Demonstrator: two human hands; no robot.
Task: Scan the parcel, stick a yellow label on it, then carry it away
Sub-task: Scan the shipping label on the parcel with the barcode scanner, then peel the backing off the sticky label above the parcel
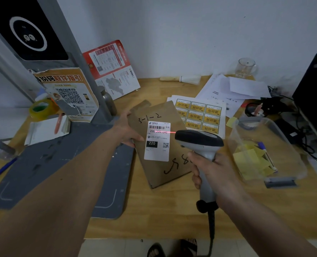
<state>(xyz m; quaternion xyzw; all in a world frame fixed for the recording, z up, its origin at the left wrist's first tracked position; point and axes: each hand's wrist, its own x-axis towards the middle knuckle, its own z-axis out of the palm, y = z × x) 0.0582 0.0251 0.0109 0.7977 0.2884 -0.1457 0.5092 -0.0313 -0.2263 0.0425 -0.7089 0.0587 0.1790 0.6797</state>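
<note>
A flat brown cardboard parcel (161,166) with black handwriting lies tilted at the middle of the wooden desk (154,216). My left hand (126,129) grips its left edge. A white shipping label (157,141) with a barcode is stuck on its top face. My right hand (211,169) holds a grey and black barcode scanner (200,143) by the handle. The scanner's head points left at the label, and a red laser line crosses the label just below the barcode. A sheet of yellow labels (200,114) lies just behind the parcel, to the right.
A clear plastic box (265,154) with yellow notes and a pen sits at the right. Behind it lie loose papers (233,89), a glass mug (245,68) and a black monitor (315,101). At the left are a grey mat (52,173), a metal post (87,71), a tape roll (41,109) and leaflets.
</note>
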